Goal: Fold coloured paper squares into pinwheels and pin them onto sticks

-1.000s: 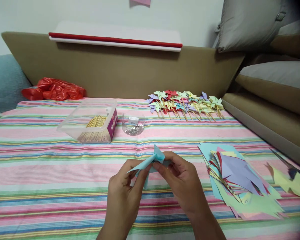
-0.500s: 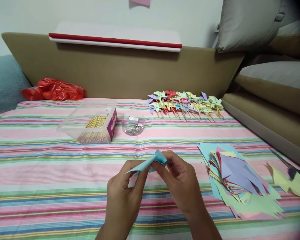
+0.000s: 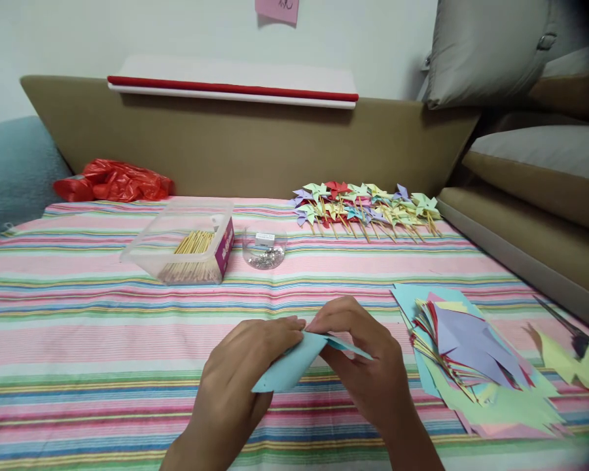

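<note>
Between my two hands, above the striped cloth, is a piece of light-blue paper, curled and partly folded. My left hand grips its left side, with the fingers over the top and the thumb hidden underneath. On the other side my right hand pinches the paper near its middle, and a pointed blue corner sticks out across the palm. The fingertips of both hands almost meet at the paper's upper edge. Beyond them stands a round clear dish with small shiny metal pieces and a little white box.
A clear plastic box of thin wooden sticks stands at left. Finished paper pinwheels lie at the back right. Nearer right are stacked cut coloured papers, a yellow paper piece and dark scissors. A red plastic bag lies back left.
The blue paper has been turned, so a broader face shows toward me. My left fingers have moved over its top edge, and the view has tilted slightly up.
</note>
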Demonstrator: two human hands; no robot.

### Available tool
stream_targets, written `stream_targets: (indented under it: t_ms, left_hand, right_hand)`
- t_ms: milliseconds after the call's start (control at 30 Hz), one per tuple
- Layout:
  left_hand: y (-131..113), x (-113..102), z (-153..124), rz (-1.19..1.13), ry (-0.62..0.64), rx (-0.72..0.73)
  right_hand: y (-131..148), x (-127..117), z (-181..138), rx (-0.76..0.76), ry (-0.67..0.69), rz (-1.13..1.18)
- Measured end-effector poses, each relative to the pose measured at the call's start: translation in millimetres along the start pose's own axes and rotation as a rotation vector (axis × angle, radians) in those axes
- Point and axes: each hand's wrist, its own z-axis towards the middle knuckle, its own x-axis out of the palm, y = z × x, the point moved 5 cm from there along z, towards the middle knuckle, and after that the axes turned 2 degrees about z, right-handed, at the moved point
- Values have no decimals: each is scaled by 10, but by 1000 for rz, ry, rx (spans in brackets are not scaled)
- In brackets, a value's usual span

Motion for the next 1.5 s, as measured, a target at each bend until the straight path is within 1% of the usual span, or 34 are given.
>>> stream_targets:
  t_ms: [300,467,567,633,700,800,867,900,967,1033,1133,1233,1300,1367,1433,1500]
  left_hand:
    - [29,-26,-15,21,-2,16]
    - [76,12,-8,17,38,-58]
    - [143,42,-31,-4,47,-169]
    - [200,60,-57,-40,47,-279]
    - [244,91,-83,-84,74,-389]
    - [266,145,-111,-124,125,-531]
    - [268,155,-129,-112,127,-606]
    - [269,142,-135,-96,115,-627]
    - [281,67,-134,-64,80,-625]
    - [340,-94,-99,-30,28,-603]
    - [597,-495,52,97,-104,-651]
    - [1011,-895,365,289,-203,-685]
    - [1376,-1012,595,357,-117,-732]
    - [1753,-1051,752,382,-18,-811]
    - [2084,-1039,805,437,110,-918]
    - [2329,-1006,780,508,253,-1012]
  right_hand:
    - [9,12,-1,-26,6,-12]
    - [-59,49,-9,52,31,19]
    - [-113,104,-7,110,30,37]
    - [-145,146,-2,143,33,47]
    - [-175,180,3,171,41,50]
    - [-217,208,5,207,54,32]
    - [-239,212,4,223,52,22]
    - [-247,210,4,232,43,20]
    - [-268,195,0,266,4,18]
    - [-300,178,-12,333,-44,26]
    - [-342,169,-32,422,-86,98]
    - [-353,162,-39,456,-115,173]
    - [-350,154,-41,472,-137,199]
    - [-346,144,-45,492,-156,210]
    - [-348,131,-52,516,-170,212]
    - [-363,115,-62,546,-183,230]
